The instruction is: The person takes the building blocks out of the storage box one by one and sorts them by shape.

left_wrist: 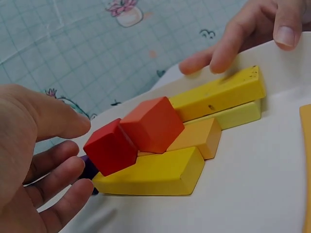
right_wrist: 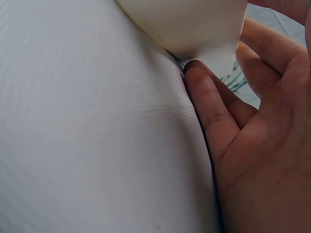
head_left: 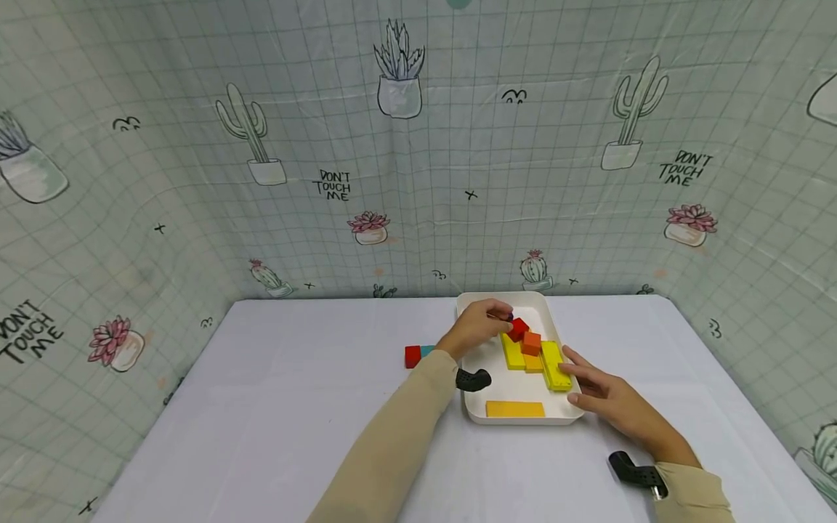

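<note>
A white rectangular tray with rounded corners [head_left: 516,388] is placed at the far edge of the white tabletop [head_left: 294,392], right of its middle. In the tray, a glossy red cube [head_left: 518,330] is set tilted on a yellow rectangular block [head_left: 513,356]; beside it, an orange cube [head_left: 531,343] is supported by a light-orange block [head_left: 533,365]. Along the tray's right wall, a long yellow block with dark specks [head_left: 556,367] is stacked on a pale lime block [left_wrist: 240,116]. A flat yellow-orange bar [head_left: 515,409] is laid along the near wall. The left hand [head_left: 480,325] is held beside the red cube, its thumb and fingers parted; a dark purple block [left_wrist: 88,167] is partly hidden behind the fingertips, and contact cannot be told. The tray's right rim is touched by the right hand [head_left: 604,398], its fingers spread. Left of the tray, a red block [head_left: 413,356] and a teal block [head_left: 427,350] are seen on the tabletop.
</note>
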A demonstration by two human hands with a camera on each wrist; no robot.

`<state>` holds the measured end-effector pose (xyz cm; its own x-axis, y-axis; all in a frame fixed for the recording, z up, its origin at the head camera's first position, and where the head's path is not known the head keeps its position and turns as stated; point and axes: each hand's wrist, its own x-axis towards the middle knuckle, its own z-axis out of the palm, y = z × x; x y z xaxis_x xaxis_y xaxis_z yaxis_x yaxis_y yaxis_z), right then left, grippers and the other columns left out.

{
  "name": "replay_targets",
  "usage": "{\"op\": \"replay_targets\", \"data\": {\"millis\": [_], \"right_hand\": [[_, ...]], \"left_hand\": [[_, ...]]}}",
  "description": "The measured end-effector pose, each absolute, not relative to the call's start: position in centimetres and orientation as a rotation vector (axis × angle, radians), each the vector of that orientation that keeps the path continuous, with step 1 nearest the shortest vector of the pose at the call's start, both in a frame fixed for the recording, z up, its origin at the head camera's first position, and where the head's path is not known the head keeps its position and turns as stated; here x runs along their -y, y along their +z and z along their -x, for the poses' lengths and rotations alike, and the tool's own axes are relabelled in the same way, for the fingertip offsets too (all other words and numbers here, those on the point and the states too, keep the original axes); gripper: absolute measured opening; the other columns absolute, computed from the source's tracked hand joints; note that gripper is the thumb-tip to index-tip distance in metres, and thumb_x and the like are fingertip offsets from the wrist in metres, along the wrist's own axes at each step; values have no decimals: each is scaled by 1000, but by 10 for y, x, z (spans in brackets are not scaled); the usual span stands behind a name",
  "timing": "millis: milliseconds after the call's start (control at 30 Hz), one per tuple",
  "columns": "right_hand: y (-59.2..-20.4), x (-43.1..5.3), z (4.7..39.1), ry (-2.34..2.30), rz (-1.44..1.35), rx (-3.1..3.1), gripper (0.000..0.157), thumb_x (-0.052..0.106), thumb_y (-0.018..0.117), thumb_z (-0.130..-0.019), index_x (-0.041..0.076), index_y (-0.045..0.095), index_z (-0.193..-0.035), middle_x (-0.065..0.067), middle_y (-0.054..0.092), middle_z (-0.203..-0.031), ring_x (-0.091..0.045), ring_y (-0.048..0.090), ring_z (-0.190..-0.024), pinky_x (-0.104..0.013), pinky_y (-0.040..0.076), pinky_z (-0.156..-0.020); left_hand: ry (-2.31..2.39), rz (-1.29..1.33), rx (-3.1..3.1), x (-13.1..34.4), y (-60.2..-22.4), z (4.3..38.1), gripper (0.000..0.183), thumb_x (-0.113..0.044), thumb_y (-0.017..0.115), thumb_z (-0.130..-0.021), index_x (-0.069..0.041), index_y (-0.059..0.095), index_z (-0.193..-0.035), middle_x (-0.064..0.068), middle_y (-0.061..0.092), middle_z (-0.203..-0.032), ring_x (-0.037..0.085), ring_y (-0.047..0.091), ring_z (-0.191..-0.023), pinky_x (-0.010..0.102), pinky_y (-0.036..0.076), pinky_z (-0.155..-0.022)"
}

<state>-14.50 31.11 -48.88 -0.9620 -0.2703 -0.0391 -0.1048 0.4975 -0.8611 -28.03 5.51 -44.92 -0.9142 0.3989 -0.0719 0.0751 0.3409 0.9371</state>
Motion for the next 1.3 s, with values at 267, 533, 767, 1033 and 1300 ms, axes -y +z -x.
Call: {"op": "replay_targets", "data": {"millis": [267, 533, 767, 1033, 1300], "right_hand": [[-485, -307, 145, -1421, 295, -2591, 58, 35, 69, -95, 13, 52, -146, -5, 17, -166, -40, 19, -149, -4, 28, -95], [-486, -308, 146, -1420, 306, -2598, 57, 35, 69, -95, 15, 53, -146, -3, 18, -166, -39, 19, -149, -4, 28, -96], [-486, -308, 146, -1471, 271, -2554, 57, 33, 69, -95, 13, 52, -146, -3, 16, -166, -39, 17, -149, -4, 28, -96], [-487, -306, 146, -1443, 273, -2580, 58, 34, 69, -95, 13, 52, -146, -3, 18, -166, -39, 20, -149, -4, 28, -96], [-484, -307, 145, -1462, 289, -2566, 56, 33, 68, -97, 11, 52, -146, -6, 16, -166, -40, 17, -149, -4, 29, -96]], "left_hand": [[1494, -415, -2307, -59, -449, 282, 37, -12, 72, -93, -11, 66, -130, -5, 63, -106, 15, 60, -92, 32, 56, -84], [1451, -433, -2256, -57, -452, 285, 41, -11, 73, -92, -16, 65, -131, -1, 61, -101, 17, 57, -88, 32, 56, -82], [1322, -506, -2356, -59, -457, 289, 52, -13, 74, -90, -20, 61, -139, -4, 60, -101, 15, 55, -91, 24, 51, -82], [1273, -504, -2425, -59, -459, 287, 39, -13, 77, -88, -21, 69, -126, -4, 60, -96, 15, 54, -91, 23, 49, -81], [1290, -523, -2476, -61, -462, 285, 28, -16, 79, -87, -17, 67, -112, -6, 60, -95, 12, 55, -89, 21, 49, -81]]}}
